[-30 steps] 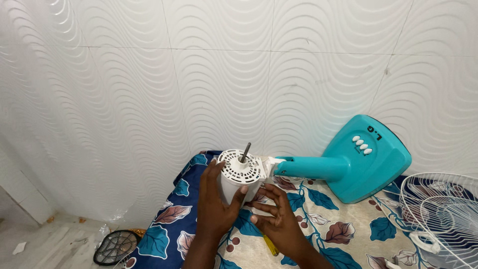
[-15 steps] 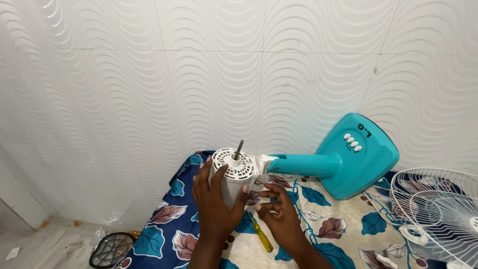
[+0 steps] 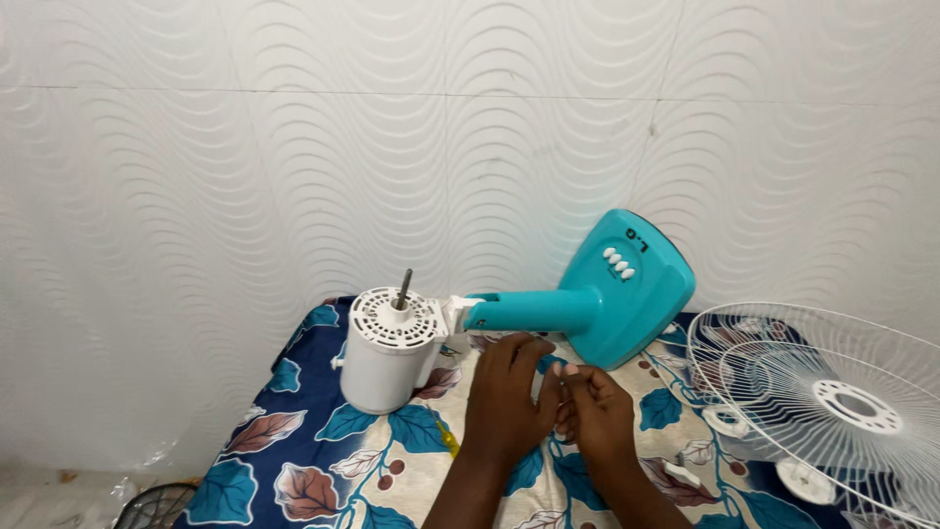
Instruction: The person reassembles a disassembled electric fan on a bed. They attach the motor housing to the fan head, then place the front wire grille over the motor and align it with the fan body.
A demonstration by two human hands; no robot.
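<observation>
A white fan motor housing (image 3: 387,358) stands upright on the floral cloth (image 3: 294,431), its metal shaft (image 3: 402,289) pointing up. It is joined to a teal fan stand (image 3: 627,284) lying on its side against the wall. My left hand (image 3: 504,397) lies flat on the cloth to the right of the housing and does not touch it. My right hand (image 3: 599,411) is beside it, fingertips pinched together against the left hand's fingers; I cannot see whether anything small is between them. The tip of a yellow screwdriver (image 3: 447,439) shows under my left wrist.
A white wire fan grille (image 3: 822,392) lies at the right on the cloth. Small white plastic parts (image 3: 681,473) lie near it. A dark mesh racket (image 3: 152,504) is on the floor at the lower left. A wavy white tiled wall (image 3: 470,147) stands close behind.
My left hand has let go of the motor housing and moved right to meet my right hand. The view has shifted right, showing more of the grille.
</observation>
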